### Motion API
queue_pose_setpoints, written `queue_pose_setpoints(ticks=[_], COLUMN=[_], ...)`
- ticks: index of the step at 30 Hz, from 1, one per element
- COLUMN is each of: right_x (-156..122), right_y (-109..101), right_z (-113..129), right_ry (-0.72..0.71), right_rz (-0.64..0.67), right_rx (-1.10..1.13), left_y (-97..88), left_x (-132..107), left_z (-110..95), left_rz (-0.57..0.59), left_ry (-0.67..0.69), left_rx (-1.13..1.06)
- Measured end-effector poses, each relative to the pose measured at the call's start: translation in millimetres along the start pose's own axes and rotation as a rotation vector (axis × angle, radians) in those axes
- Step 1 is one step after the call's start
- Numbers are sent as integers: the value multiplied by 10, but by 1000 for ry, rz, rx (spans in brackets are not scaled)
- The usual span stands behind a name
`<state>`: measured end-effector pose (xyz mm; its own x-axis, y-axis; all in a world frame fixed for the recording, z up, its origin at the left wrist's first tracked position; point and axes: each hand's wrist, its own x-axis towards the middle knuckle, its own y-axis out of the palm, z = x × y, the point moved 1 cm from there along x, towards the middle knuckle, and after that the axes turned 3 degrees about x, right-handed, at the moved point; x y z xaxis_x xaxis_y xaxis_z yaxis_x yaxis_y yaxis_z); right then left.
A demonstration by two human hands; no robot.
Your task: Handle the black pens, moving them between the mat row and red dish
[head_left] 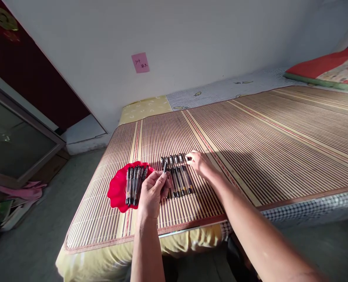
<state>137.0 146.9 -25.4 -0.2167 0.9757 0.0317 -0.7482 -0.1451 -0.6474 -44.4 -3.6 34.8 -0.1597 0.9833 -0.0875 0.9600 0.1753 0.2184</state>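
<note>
A red plate [116,188] lies on a striped bamboo mat [250,145] and holds several black pens [134,184]. To its right, several more pens [178,178] lie side by side in a row on the mat. My left hand [153,194] is closed around one pen [164,166], held upright just left of the row. Over at the row's far right end, my right hand [200,162] rests on the mat. Its fingertips pinch the cap end of the outermost pen.
The mat covers a low bed with a yellow mattress edge [174,243]. A white wall with a pink sticky note [140,62] stands behind. Folded red and patterned bedding [329,68] lies far right. A glass door [15,137] and clutter sit at the left on the floor.
</note>
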Motion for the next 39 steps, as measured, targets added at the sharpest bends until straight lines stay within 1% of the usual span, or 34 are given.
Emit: queue_pose_setpoints(ticks=[5,11,16,21,28,33,39], right_x=[35,61,77,52,68,109,111], right_y=[79,123,112,89,90,127,102], right_z=[-33,-66,-68,-87,-171,-221,-205], right_ry=[-9,-2,-4,-15,-36,-39,-58], right_rz=[-30,-59,-58,-46,-11,-18,-29], right_rx=[16,19,-19,-36,-61,-107,-147], left_y=[33,43,35,47,41,37,42], left_x=[-4,5,16,15,13,17,25], left_z=[0,27,51,32,33,47,81], left_rz=[15,13,9,6,10,14,10], left_ry=[24,45,51,37,45,37,46], left_rx=[-4,8,8,8,6,9,11])
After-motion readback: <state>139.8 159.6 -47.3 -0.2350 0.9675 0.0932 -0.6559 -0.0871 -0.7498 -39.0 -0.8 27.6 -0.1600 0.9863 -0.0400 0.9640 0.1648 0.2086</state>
